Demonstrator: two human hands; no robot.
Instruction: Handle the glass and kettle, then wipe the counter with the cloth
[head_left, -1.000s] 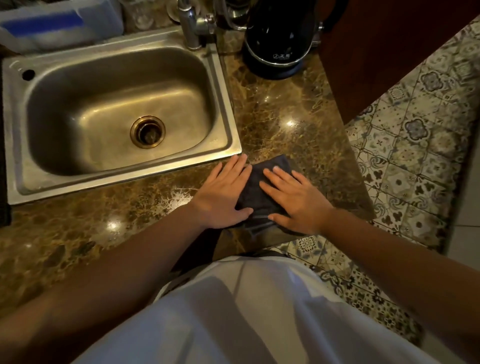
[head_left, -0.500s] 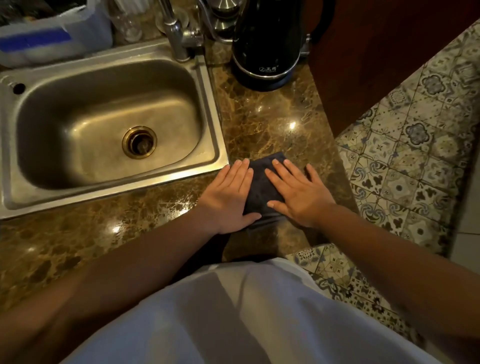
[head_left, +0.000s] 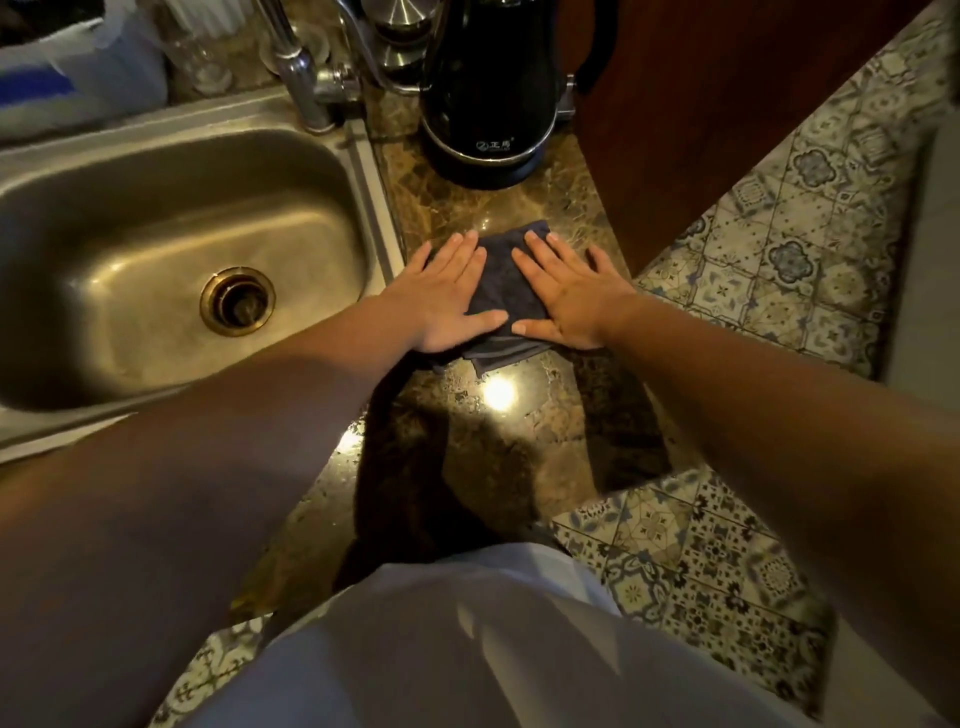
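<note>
Kettle (head_left: 488, 98) top beyond upper edge; cloth (head_left: 506, 291) partly under hands.

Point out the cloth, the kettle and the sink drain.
cloth (head_left: 506, 283), head view, on the bare dark fabric between the two hands.
kettle (head_left: 488, 78), head view, on the middle of its black body.
sink drain (head_left: 237, 300), head view, on the dark centre of the drain opening.

There is a single view, from a wide-angle camera on the person's head, looking forward and steeply down from close above the counter (head_left: 524, 208). The sink (head_left: 171, 249) fills the upper left of the frame, tiled floor (head_left: 810, 260) the right, and the wearer's white garment (head_left: 467, 649) the bottom centre.
</note>
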